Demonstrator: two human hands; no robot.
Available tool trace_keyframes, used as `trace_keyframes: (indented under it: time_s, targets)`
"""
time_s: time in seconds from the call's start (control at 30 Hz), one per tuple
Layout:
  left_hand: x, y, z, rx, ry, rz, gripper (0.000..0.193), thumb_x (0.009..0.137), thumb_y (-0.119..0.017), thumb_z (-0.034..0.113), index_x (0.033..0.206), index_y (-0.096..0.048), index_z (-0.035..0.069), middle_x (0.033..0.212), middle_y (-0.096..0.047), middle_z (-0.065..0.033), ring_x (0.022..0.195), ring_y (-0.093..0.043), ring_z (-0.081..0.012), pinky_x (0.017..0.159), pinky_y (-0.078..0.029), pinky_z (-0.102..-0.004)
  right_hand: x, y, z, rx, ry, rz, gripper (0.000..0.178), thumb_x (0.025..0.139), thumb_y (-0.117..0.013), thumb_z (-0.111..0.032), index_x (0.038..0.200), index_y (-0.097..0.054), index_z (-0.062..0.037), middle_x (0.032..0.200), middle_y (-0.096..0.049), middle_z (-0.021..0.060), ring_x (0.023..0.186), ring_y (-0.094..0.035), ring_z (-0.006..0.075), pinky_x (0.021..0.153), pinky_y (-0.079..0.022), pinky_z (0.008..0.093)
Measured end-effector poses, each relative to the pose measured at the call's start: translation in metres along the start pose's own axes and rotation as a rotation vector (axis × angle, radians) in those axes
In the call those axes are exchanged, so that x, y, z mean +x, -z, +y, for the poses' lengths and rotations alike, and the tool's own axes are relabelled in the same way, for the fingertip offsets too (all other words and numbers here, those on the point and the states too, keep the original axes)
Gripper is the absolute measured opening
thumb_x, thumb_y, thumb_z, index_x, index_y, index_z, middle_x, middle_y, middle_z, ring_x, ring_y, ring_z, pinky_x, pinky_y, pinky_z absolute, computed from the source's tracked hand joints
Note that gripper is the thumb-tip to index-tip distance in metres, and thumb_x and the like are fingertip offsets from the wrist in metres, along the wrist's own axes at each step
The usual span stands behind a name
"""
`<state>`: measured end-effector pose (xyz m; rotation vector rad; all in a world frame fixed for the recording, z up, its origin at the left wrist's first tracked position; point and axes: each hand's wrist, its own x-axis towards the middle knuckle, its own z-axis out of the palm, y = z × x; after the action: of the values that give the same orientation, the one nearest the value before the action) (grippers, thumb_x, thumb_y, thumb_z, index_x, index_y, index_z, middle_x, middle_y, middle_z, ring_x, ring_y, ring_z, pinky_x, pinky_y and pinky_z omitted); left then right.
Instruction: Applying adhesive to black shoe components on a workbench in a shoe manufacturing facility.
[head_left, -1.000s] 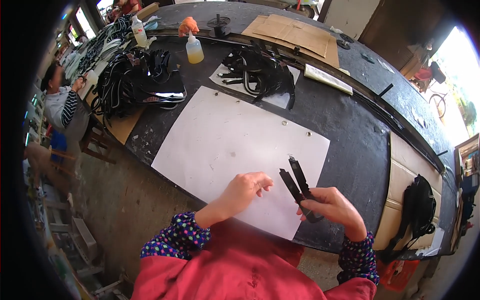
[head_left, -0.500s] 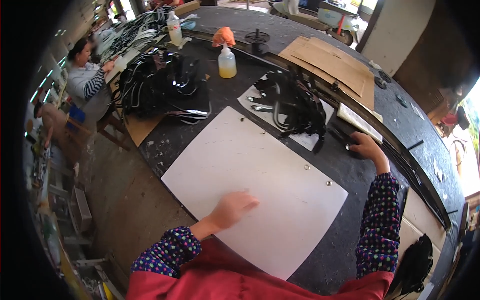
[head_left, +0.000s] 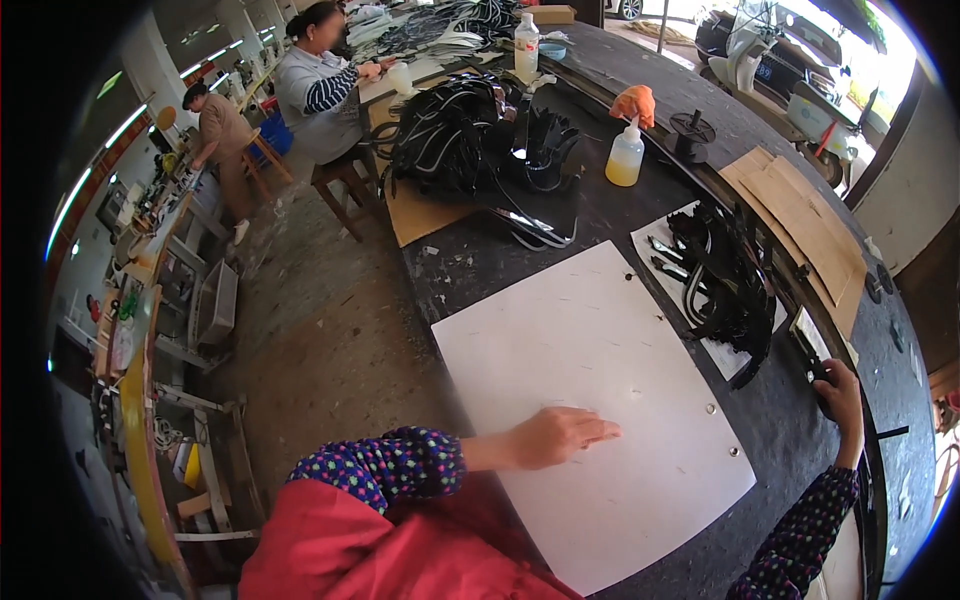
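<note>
A white board point(head_left: 560, 350) with two metal eyelets at its right edge lies on the dark table before me. My left hand point(head_left: 560, 437) is over its lower middle, fingers stretched out together toward the right, nothing visible in them. Small dark marks are scattered across the board. At the table's right side, my right hand point(head_left: 843, 405) has its fingers curled round a small dark object that I cannot make out. Just beyond that hand lie a narrow pale strip point(head_left: 810, 333) and, to the left, a bundle of black strips point(head_left: 715, 285) on a white sheet.
A large heap of black strips point(head_left: 450, 140) lies at the far left on cardboard. A squeeze bottle of yellow liquid point(head_left: 625, 160) stands behind the board, with a black spool point(head_left: 692, 135) beside it. Cardboard sheets point(head_left: 800, 215) lie far right. A person point(head_left: 320, 90) works at the table's far left.
The view has swung left, so the table appears farther right. My left hand has shifted on the board and its fingers look straighter. My right hand stays at the table's right side, still gripping.
</note>
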<state>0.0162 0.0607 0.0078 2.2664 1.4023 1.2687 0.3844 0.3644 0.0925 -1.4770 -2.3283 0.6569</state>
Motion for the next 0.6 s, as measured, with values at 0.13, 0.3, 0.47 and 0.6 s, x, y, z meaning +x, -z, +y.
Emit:
trace_keyframes:
  time_s: [0.13, 0.3, 0.47, 0.6]
  targets:
    - [-0.001, 0.003, -0.002, -0.175, 0.194, -0.136, 0.031, 0.081, -0.050, 0.000, 0.110, -0.058, 0.007, 0.074, -0.056, -0.0064, 0.065, -0.057, -0.0210, 0.062, -0.049, -0.0307, -0.002, -0.032, 0.048, -0.221, 0.057, 0.147, 0.031, 0.076, -0.064, -0.001, 0.105, -0.056, 0.0013, 0.091, -0.064, 0.0128, 0.085, -0.062, 0.0263, 0.075, -0.048, 0.0338]
    - [-0.003, 0.009, -0.002, -0.288, 0.264, -0.122, 0.038, 0.081, -0.045, -0.004, 0.116, -0.055, 0.008, 0.079, -0.057, -0.0063, 0.067, -0.057, -0.0191, 0.060, -0.049, -0.0293, -0.038, -0.068, -0.015, -0.100, 0.170, 0.309, 0.028, 0.083, -0.056, 0.002, 0.110, -0.054, -0.0007, 0.103, -0.061, 0.0164, 0.093, -0.061, 0.0280, 0.080, -0.048, 0.0354]
    - [0.019, 0.030, -0.021, -0.033, 0.050, 0.030, 0.038, 0.082, -0.048, -0.005, 0.119, -0.054, 0.006, 0.126, -0.050, -0.0105, 0.114, -0.050, -0.0238, 0.090, -0.043, -0.0361, -0.105, -0.107, -0.141, 0.036, 0.254, 0.068, 0.024, 0.082, -0.058, 0.002, 0.106, -0.055, -0.0015, 0.099, -0.062, 0.0155, 0.092, -0.061, 0.0277, 0.080, -0.049, 0.0361]
    - [0.072, 0.089, -0.089, 0.590, -0.029, -0.156, 0.053, 0.077, -0.060, 0.007, 0.129, -0.048, 0.012, 0.144, -0.031, -0.0099, 0.133, -0.031, -0.0273, 0.110, -0.023, -0.0431, -0.133, -0.153, -0.185, 0.028, 0.394, 0.017, 0.022, 0.081, -0.058, 0.003, 0.102, -0.057, -0.0024, 0.096, -0.062, 0.0139, 0.088, -0.060, 0.0287, 0.080, -0.047, 0.0377]
